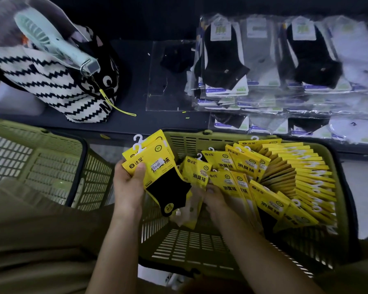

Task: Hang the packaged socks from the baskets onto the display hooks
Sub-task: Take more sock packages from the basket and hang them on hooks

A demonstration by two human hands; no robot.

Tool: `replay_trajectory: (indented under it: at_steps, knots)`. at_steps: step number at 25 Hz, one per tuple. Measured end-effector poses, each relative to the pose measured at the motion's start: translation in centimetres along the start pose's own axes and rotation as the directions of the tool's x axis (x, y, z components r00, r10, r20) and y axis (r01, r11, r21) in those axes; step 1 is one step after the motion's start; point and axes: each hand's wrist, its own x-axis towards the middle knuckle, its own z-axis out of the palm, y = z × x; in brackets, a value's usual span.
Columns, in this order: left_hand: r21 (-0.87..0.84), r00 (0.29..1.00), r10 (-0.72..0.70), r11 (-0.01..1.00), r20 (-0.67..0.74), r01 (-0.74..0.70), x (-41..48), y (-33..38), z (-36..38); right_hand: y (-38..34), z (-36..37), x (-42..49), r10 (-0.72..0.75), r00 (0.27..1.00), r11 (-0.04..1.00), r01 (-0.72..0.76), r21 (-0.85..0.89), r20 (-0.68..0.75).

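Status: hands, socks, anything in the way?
Left hand grips yellow-carded black sock packs. Right hand among yellow packs in olive plastic basket, grip unclear. Nothing blocking.

- held packs [155, 164], in the left hand [128, 187]: yellow card, black lettering, white hanger hooks. The exposed sock is black with a round yellow mark at the toe.
- basket packs [285, 177]: the same yellow card, black lettering and white hooks.
- right basket [189, 143] and left basket [51, 166]: olive green, with a slotted grid pattern on walls and floor.
- bag [57, 90]: black-and-white zigzag stripes, plus a black panel with white letters.
- fan [51, 41]: pale mint green.
- cord [117, 107]: fluorescent yellow-green.
- shelf [132, 81]: dark, near black.
- shelf socks [225, 60]: black, grey and white in clear wrap; cards are white with green and blue print.
- trousers [40, 230]: plain olive-brown.
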Motion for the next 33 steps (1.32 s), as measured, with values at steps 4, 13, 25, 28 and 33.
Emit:
replay_trajectory:
  at_steps: [4, 13, 25, 28, 33]
  knots:
    - [-0.001, 1.000, 0.004, 1.000, 0.008, -0.004, -0.2, 0.3, -0.2, -1.1, 0.7, 0.6, -0.116, 0.989, 0.989, 0.107, -0.101, -0.089]
    - [0.013, 0.999, 0.025, 1.000, 0.024, -0.025, -0.5, 0.5, 0.1, -2.1, 1.1, 0.5, -0.388, 0.921, 0.836, 0.334, -0.435, -0.040]
    - [-0.056, 1.000, 0.014, 0.998, -0.025, -0.016, -1.6, 1.4, 0.8, -4.3, 3.6, 0.3, -0.410, 0.904, 0.698, 0.397, -0.596, 0.122]
    - [-0.087, 0.998, -0.011, 0.996, -0.063, 0.005, -1.5, 1.6, 1.1, -4.4, 3.0, 0.5, -0.383, 0.924, 0.776, 0.329, -0.537, 0.013]
    - [-0.064, 0.997, -0.024, 0.998, -0.075, 0.019, -1.3, 1.3, 1.1, -5.0, 3.4, 0.6, -0.360, 0.925, 0.725, 0.358, -0.589, 0.119]
